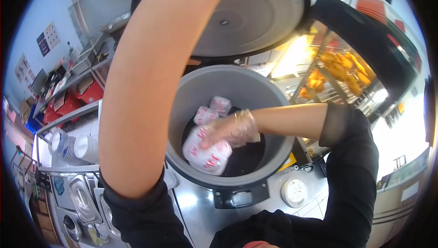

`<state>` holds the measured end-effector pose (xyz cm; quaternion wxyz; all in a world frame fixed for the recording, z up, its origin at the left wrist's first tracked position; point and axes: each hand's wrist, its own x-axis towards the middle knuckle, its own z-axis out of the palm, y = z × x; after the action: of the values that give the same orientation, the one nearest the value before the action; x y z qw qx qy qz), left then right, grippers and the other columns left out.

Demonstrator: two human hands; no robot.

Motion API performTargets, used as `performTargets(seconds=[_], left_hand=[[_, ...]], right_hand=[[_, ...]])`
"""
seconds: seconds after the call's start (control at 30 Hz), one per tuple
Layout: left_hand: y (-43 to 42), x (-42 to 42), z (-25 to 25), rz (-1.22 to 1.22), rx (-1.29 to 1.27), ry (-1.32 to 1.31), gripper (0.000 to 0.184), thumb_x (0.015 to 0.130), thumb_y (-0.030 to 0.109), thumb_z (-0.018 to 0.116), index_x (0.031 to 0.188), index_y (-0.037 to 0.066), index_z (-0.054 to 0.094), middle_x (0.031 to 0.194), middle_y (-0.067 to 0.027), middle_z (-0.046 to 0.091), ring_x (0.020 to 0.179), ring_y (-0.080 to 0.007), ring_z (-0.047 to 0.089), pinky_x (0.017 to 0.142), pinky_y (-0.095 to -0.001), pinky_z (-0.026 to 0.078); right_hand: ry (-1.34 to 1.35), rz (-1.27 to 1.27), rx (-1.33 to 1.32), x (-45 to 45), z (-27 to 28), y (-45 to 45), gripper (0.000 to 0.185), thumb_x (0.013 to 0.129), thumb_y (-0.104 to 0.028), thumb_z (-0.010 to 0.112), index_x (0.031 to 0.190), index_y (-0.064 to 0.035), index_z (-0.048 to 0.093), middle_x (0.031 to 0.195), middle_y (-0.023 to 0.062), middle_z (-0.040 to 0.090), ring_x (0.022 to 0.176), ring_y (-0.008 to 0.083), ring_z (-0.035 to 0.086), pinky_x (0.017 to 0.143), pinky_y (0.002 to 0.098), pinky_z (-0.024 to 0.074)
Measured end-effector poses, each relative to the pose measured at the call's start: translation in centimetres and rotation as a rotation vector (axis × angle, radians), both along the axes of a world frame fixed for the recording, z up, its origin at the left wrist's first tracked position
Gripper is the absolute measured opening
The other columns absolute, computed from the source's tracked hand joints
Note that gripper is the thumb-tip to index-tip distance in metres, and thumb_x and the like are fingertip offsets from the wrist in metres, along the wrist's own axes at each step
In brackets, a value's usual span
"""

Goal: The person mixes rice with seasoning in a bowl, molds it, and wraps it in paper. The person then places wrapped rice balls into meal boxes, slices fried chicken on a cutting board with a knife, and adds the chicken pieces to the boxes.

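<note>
My right hand (226, 131), in a thin clear plastic glove, reaches into a deep grey round cooker (278, 152). Its fingers grip a white wrapped packet (207, 154) with red print; slight blur softens their outline. Two smaller wrapped packets (221, 105) of the same white and red lie just beyond, against the dark bottom of the pot. My left forearm rises across the view and leaves it at the top, so my left hand is out of sight. Behind the pot stands the raised round lid (255, 19), grey inside with a dark rim.
A lit display case (340, 72) with golden fried food stands at the right. Left of me are a shelf with red bags (70, 104), stacked white bowls (84, 147) and metal pan lids (82, 197). A round white tub (294, 192) sits near the cooker's front right.
</note>
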<state>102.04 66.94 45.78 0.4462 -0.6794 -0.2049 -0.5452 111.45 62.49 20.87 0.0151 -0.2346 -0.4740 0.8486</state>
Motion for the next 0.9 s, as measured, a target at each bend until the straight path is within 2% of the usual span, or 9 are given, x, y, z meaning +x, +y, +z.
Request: performTargets(seconds=[0.1,0.17,0.23,0.3,0.4,0.43,0.6,0.83,0.9], left_hand=[[-3.4,0.8,-0.8,0.012,-0.057,0.001,0.024,0.09,0.025,0.058,0.106,0.008,0.065,0.101,-0.0135,0.067,0.102,-0.0306,0.062,0.088,-0.0424,0.047],[-5.2,0.9,-1.7,0.031,-0.103,0.021,0.026,0.09,0.022,0.059,0.113,0.01,0.064,0.111,-0.0114,0.064,0.109,-0.0317,0.058,0.093,-0.0407,0.045],[-7.1,1.0,-2.8,0.064,-0.146,0.041,0.031,0.09,0.02,0.059,0.121,0.012,0.062,0.121,-0.0092,0.062,0.117,-0.0328,0.055,0.097,-0.0391,0.043],[-10.1,1.2,-4.4,0.088,-0.2,0.055,0.033,0.091,0.02,0.058,0.123,0.013,0.063,0.129,-0.0077,0.059,0.124,-0.0324,0.05,0.102,-0.0393,0.039],[-16.5,1.5,-10.2,0.178,-0.36,0.037,0.032,0.093,0.019,0.054,0.123,0.011,0.063,0.138,-0.0094,0.052,0.134,-0.033,0.04,0.108,-0.0441,0.031],[-18.1,1.3,-12.2,0.184,-0.398,0.047,0.033,0.093,0.018,0.054,0.124,0.009,0.062,0.141,-0.0114,0.048,0.136,-0.0348,0.036,0.11,-0.0453,0.028],[-24.7,0.9,-21.4,0.284,-0.579,0.096,0.041,0.092,0.018,0.055,0.132,0.009,0.055,0.151,-0.013,0.034,0.141,-0.0364,0.026,0.113,-0.0491,0.022],[-31.8,7.6,-29.7,0.548,-0.783,-0.072,0.05,0.093,0.02,0.057,0.141,0.013,0.045,0.154,-0.0164,0.025,0.141,-0.034,0.026,0.111,-0.0441,0.028],[-37.3,21.1,-27.7,-0.205,-1.073,-0.417,0.052,0.087,0.018,0.065,0.135,0.004,0.049,0.15,-0.0177,0.032,0.135,-0.0324,0.036,0.111,-0.0412,0.028]], right_hand=[[0.231,-0.215,0.002,3.1,5.6,-3.3,0.057,0.086,-0.029,0.07,0.129,-0.0007,0.047,0.123,0.0122,0.061,0.109,0.0226,0.062,0.096,0.0392,0.0498],[0.534,-0.318,-0.104,6.7,5.0,-6.6,0.062,0.09,-0.038,0.063,0.134,-0.0008,0.042,0.126,0.0125,0.058,0.111,0.0241,0.06,0.098,0.0413,0.0478],[0.544,-0.561,0.225,10.9,3.7,-12.6,0.066,0.093,-0.059,0.043,0.135,-0.0077,0.041,0.124,0.0102,0.058,0.113,0.0244,0.058,0.099,0.0433,0.0451],[0.921,-0.601,0.001,14.2,-0.3,-18.1,0.067,0.095,-0.059,0.035,0.141,-0.0109,0.036,0.134,0.0117,0.051,0.122,0.0253,0.052,0.104,0.0427,0.0409],[0.557,-0.999,-0.344,19.7,-4.4,-28.3,0.075,0.086,-0.071,0.04,0.137,-0.0166,0.045,0.135,0.0047,0.051,0.129,0.0242,0.045,0.109,0.0545,0.0287],[0.842,-0.885,-0.617,22.0,-10.1,-30.0,0.077,0.083,-0.073,0.044,0.136,-0.0173,0.046,0.136,0.0065,0.051,0.128,0.0274,0.045,0.107,0.0606,0.0274],[0.636,-1.305,-0.43,33.3,-11.6,-40.0,0.085,0.074,-0.082,0.045,0.132,-0.0199,0.049,0.143,0.0129,0.041,0.129,0.0461,0.038,0.099,0.0732,0.0289],[0.777,-1.336,-0.111,44.5,-8.8,-48.5,0.082,0.074,-0.083,0.045,0.131,-0.0244,0.048,0.144,0.0111,0.039,0.133,0.0427,0.034,0.095,0.0766,0.0293],[0.76,-1.409,-0.115,45.8,-6.7,-50.3,0.077,0.074,-0.082,0.045,0.126,-0.0259,0.049,0.142,0.0122,0.039,0.132,0.0421,0.035,0.092,0.0793,0.0281]])
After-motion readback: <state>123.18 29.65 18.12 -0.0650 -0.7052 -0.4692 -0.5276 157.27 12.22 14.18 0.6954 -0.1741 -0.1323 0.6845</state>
